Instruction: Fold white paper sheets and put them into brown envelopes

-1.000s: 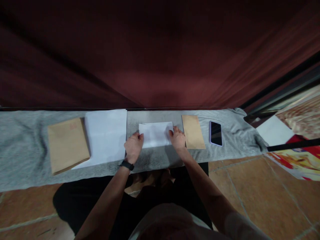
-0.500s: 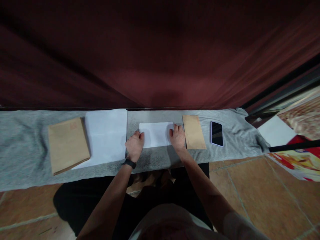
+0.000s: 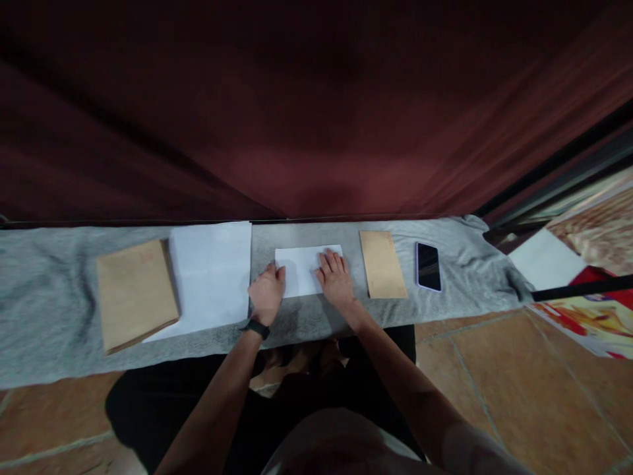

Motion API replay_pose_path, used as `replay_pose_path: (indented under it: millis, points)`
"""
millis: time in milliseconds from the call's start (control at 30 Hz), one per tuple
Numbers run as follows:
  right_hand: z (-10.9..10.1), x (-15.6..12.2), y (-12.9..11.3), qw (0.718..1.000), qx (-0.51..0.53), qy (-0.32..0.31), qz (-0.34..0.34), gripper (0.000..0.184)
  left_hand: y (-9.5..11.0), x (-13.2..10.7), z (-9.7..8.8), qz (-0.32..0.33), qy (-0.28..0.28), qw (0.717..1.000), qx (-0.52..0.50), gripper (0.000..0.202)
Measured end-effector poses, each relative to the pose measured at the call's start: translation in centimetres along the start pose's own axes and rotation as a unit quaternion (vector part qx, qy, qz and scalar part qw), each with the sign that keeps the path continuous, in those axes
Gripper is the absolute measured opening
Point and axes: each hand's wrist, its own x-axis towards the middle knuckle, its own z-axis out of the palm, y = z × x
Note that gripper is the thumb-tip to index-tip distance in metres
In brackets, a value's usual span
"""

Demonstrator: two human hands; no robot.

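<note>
My right hand (image 3: 336, 277) lies flat, palm down, on the right half of the small folded white sheet of paper (image 3: 301, 267), fingers stretched out and close together, pointing away from me. Nothing is gripped in it; it only presses on the paper. My left hand (image 3: 267, 292) sits at the paper's left edge, loosely curled, with the fingertips touching that edge (whether they pinch the edge or merely pin it down, I cannot tell). A thin black wristband (image 3: 255, 328) circles my left wrist.

The paper lies in the middle of the long grey fabric cloth (image 3: 469, 264) spread in front of me, between my two hands, its far edge close to the cloth's far edge.

To the left of my left hand, just beside it, lies a larger flat white sheet of paper (image 3: 210, 274), and left of that a large brown paper envelope (image 3: 134, 293) that overlaps the sheet's left edge. To the right of my right hand, a little apart from it, lies a narrow brown paper envelope (image 3: 382, 264), and beyond that a dark-screened smartphone with a pale rim (image 3: 428, 266), face up.

Behind the cloth hangs a dark red curtain (image 3: 316, 132). The floor of reddish-brown tiles (image 3: 494, 382) shows on my near side.
</note>
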Motion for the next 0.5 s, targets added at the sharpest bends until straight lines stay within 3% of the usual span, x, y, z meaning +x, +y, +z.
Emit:
replay_pose_path:
  millis: [200, 367, 500]
  points:
    - [0.7, -0.4, 0.2, 1.0, -0.006, 0.0, -0.002, 0.053, -0.1, 0.2, 0.5, -0.002, 0.008, 1.0, -0.003, 0.046]
    - [0.8, -0.4, 0.1, 1.0, -0.01, 0.005, 0.001, 0.053, 0.0, 0.1, -0.2, -0.028, -0.006, 0.999, -0.033, 0.043]
    - [0.7, -0.4, 0.1, 1.0, -0.008, 0.004, 0.0, 0.054, 0.4, -0.6, -0.5, -0.011, 0.072, 0.995, -0.064, 0.042]
